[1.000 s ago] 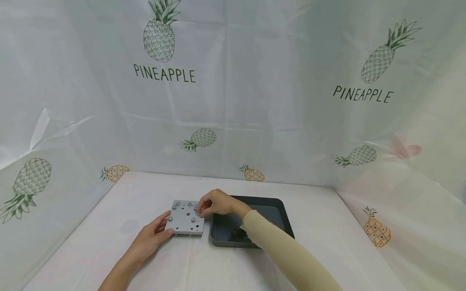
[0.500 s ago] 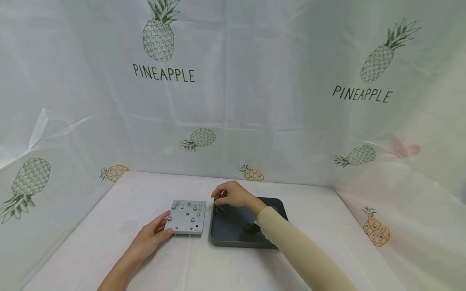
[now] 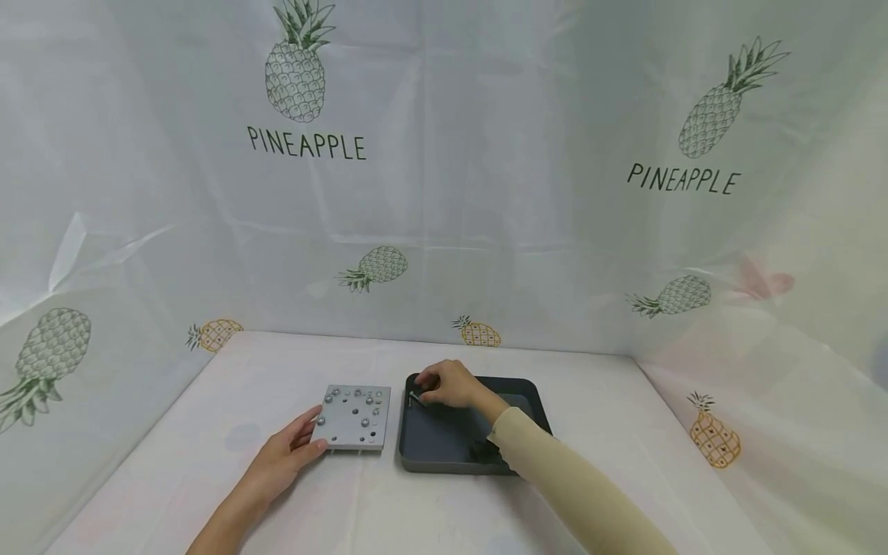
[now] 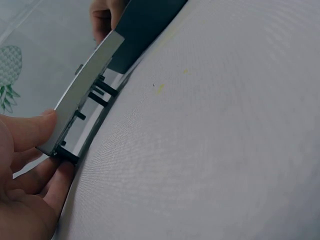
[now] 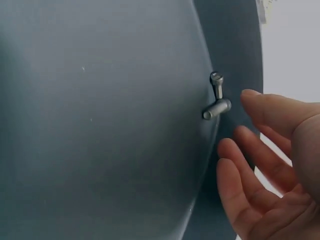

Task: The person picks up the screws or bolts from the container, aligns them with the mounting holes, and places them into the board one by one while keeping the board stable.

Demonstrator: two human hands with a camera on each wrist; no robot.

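Note:
At the left edge of a square metal plate (image 3: pixel 352 424), my left hand (image 3: pixel 284 455) grips it with thumb on the near corner and fingers tucked along the side. Several screw heads and holes dot the plate's top. From its underside, screw ends (image 4: pixel 97 99) stick out in the left wrist view. My right hand (image 3: pixel 449 385) is over the far left of a dark tray (image 3: pixel 451 467). In the right wrist view, two socket-head screws (image 5: pixel 218 109) lie crossed at the tray's wall. The right thumb (image 5: pixel 270 107) and fingers are spread beside them, holding nothing.
A small black object (image 3: pixel 483 451) lies in the tray by the right sleeve (image 3: pixel 548 462). The tray stands just right of the plate on a white-covered table (image 3: pixel 291 370). A pineapple-printed sheet (image 3: pixel 486 293) hangs behind and at both sides.
My right hand has left the plate's right side, moved right over the tray, then come slightly lower toward the screws. The left hand stays on the plate. The head view has shifted slightly.

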